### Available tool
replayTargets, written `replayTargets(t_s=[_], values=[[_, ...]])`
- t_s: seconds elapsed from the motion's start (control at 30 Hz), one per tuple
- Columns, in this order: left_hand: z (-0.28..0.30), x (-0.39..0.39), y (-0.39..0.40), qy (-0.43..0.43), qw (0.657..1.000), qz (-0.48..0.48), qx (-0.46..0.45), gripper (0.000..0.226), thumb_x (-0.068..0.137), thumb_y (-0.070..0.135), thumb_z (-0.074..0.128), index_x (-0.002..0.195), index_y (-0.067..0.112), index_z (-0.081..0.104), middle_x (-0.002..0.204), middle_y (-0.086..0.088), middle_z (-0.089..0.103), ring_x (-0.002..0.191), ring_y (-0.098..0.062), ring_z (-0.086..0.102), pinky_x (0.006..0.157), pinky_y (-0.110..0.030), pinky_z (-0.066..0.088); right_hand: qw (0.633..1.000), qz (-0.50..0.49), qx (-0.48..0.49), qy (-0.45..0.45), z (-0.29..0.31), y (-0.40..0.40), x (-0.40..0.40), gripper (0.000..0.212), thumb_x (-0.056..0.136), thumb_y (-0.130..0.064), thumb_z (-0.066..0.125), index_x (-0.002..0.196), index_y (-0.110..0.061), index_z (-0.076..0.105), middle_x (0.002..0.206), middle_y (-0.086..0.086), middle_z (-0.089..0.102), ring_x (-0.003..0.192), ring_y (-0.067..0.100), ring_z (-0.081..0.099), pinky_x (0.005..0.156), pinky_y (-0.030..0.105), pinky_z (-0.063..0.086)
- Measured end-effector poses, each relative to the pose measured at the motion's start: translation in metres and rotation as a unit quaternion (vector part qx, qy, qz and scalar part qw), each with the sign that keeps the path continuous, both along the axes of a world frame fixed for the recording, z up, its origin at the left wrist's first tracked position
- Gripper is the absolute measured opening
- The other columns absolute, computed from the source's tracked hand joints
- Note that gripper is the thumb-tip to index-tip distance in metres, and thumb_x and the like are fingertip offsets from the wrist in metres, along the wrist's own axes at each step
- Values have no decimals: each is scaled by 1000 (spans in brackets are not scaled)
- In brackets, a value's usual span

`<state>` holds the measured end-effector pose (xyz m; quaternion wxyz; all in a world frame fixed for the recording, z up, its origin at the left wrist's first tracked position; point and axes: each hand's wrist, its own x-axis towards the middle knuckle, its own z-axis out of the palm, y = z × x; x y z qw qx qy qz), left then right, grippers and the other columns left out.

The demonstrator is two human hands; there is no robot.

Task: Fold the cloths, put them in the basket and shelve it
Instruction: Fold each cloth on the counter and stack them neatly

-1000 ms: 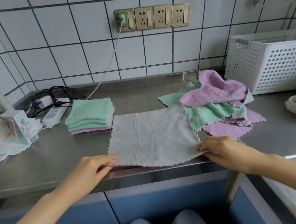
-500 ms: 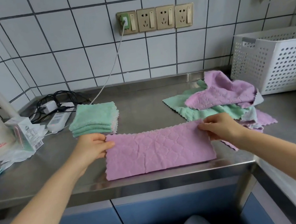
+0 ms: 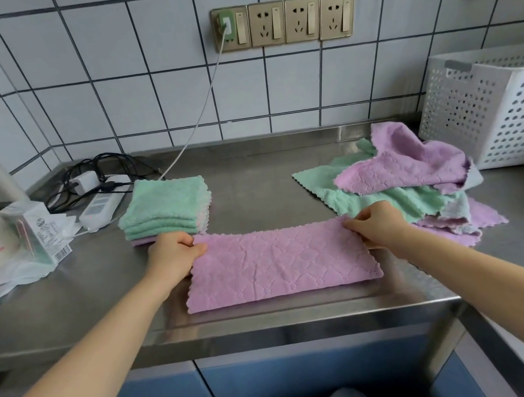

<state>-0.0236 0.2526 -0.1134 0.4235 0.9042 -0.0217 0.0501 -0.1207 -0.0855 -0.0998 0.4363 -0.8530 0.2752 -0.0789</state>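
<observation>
Pink cloth [image 3: 280, 262] lies folded in half near the counter [image 3: 66, 305] front edge; our left hand [image 3: 172, 256] and right hand [image 3: 377, 225] pinch its far corners, probably both layers. Bare steel beyond it.

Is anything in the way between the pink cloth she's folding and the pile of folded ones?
Nothing visible is. The pink cloth lies just in front of the folded stack, with only bare steel counter between them.

Pink cloth [image 3: 280, 262]: folded in half, flat, near edge.
Folded stack [image 3: 165, 207]: far left.
Loose pile [image 3: 401, 182]: right.
Basket [image 3: 506, 114]: white, far right.
</observation>
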Motion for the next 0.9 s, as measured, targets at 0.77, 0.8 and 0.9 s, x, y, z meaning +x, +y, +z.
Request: replayTargets(t_s=[0.77,0.8,0.9], values=[[-15,-129,-51,-140,876,-333,319,61,97,55,30,151,29,21,159,14,9,146,-2,0,119,-27,0,837,363,-391,-119,-7,50,-97,33,99,-24,43,129,-19,57,129,-2,54,115,20,50,101,29,38],[-18,-131,-45,-140,874,-329,328,63,96,57,27,151,29,17,159,16,5,145,-1,-4,118,-26,-2,835,359,-400,-122,-9,43,-100,32,99,-23,44,128,-18,58,128,-1,55,114,20,51,99,29,40],[-24,-135,-22,-138,878,-308,338,72,90,65,15,152,29,11,156,19,-2,143,1,-10,116,-23,-8,820,340,-437,-144,-5,23,-105,23,94,-18,58,114,-12,68,114,4,66,102,25,62,88,34,52]])
